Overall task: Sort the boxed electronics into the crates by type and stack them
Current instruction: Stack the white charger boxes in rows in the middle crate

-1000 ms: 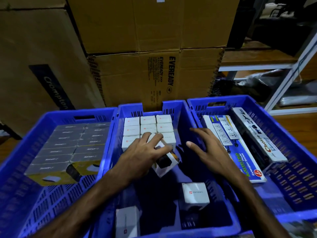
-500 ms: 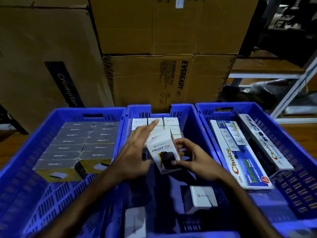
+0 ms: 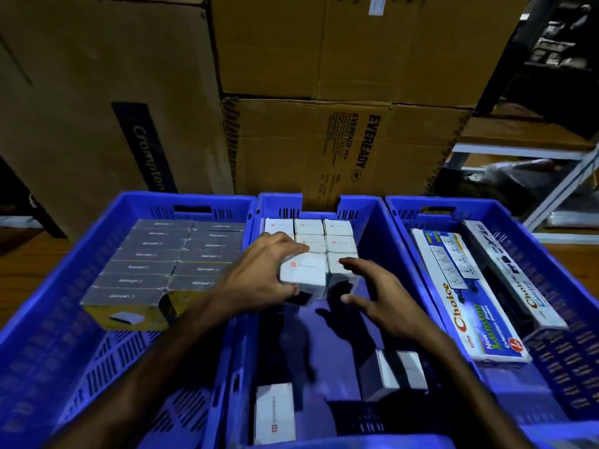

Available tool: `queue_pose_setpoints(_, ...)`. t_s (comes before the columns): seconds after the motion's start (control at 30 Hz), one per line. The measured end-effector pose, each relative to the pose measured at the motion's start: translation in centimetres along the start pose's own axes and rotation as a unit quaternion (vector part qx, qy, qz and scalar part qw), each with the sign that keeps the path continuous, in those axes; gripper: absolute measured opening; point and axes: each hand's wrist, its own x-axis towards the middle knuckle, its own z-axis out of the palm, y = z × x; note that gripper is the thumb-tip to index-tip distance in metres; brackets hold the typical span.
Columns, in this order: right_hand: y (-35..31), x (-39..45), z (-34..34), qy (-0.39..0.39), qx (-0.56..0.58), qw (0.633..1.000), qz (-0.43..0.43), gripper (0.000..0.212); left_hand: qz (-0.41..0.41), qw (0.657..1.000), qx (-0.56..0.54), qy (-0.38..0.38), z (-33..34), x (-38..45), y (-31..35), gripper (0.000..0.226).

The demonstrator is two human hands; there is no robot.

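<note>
Left hand (image 3: 259, 273) around white box (image 3: 303, 272).

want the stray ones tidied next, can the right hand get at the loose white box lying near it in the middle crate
Probably yes: the right hand is open and empty, and the loose white box lies uncovered on the middle crate floor just below it.

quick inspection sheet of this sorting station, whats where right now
surface: wooden floor under three blue crates.
job's things: middle crate holds a block of small white boxes, two loose ones near the front; left crate holds grey boxes; right crate holds Choice extension boxes.
clutter: nothing seen.
grippers: left hand grips a white box at the block's front; right hand open beside it.
cables: nothing seen.
surroundings: Eveready carton, Crompton carton, white rack.
</note>
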Motion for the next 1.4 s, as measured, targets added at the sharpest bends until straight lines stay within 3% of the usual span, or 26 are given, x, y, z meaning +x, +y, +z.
queue_pose_setpoints(0.3, 3.0, -0.8, -2.2, 0.045, -0.082, 0.995, 0.031, 0.036, -0.013, 0.988, 0.144, -0.052, -0.2, 1.2, -3.4, 0.063)
queue_pose_setpoints(0.6, 3.8, -0.8, -2.0, 0.052, -0.083, 0.995, 0.028, 0.030, -0.044, 0.962, 0.258, -0.071, 0.1, 1.5, -4.1, 0.076)
queue_pose_setpoints(0.77, 3.9, -0.8, -2.2, 0.059, -0.085, 0.994, 0.020, 0.028, -0.032, 0.943, 0.321, -0.075, 0.6, 2.0, -3.7, 0.068)
queue_pose_setpoints(0.97, 4.1, -0.9, -2.6, 0.061, -0.087, 0.994, 0.014, 0.026, 0.002, 0.912, 0.404, -0.070, 2.0, 2.2, -2.9, 0.042)
queue_pose_setpoints(1.17, 4.2, -1.2, -3.0, 0.062, -0.082, 0.995, 0.007, 0.026, -0.074, 0.861, 0.472, -0.172, 4.8, 3.3, -0.7, 0.041)
queue_pose_setpoints(1.4, 4.2, -1.7, -3.2, 0.057, -0.074, 0.996, -0.004, 0.027, -0.112, 0.815, 0.532, -0.197, 8.1, 3.8, -0.2, 0.024)
